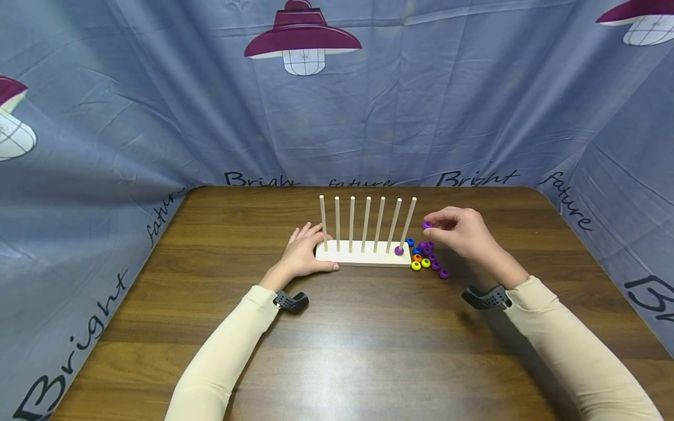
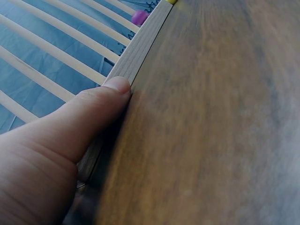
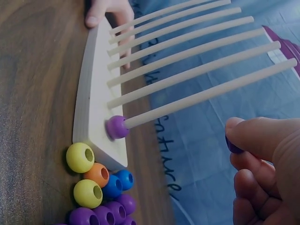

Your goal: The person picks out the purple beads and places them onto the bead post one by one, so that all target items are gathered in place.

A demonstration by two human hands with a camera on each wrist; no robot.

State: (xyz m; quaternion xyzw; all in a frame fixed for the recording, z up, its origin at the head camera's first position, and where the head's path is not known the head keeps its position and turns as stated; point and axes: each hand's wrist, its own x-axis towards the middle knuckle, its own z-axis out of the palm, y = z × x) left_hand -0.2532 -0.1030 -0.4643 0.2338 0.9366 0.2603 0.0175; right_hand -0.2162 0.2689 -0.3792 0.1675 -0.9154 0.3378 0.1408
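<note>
A pale wooden peg board [image 1: 363,261] with several upright pegs stands on the table. My left hand [image 1: 304,255] grips its left end, the thumb along the front edge and the fingers behind. One purple bead [image 1: 399,251] sits at the bottom of the rightmost peg. Right of that peg's top, my right hand [image 1: 466,235] pinches another purple bead [image 1: 427,225] between thumb and fingers, in the air and apart from the peg. In the right wrist view, the thumb mostly covers this held bead [image 3: 233,146].
Loose beads lie by the board's right end: several purple beads [image 1: 435,265], yellow beads [image 3: 80,158], an orange bead [image 3: 97,175] and blue beads [image 3: 112,186]. The brown wooden table [image 1: 347,339] meets a blue printed curtain [image 1: 368,117] at the back and sides.
</note>
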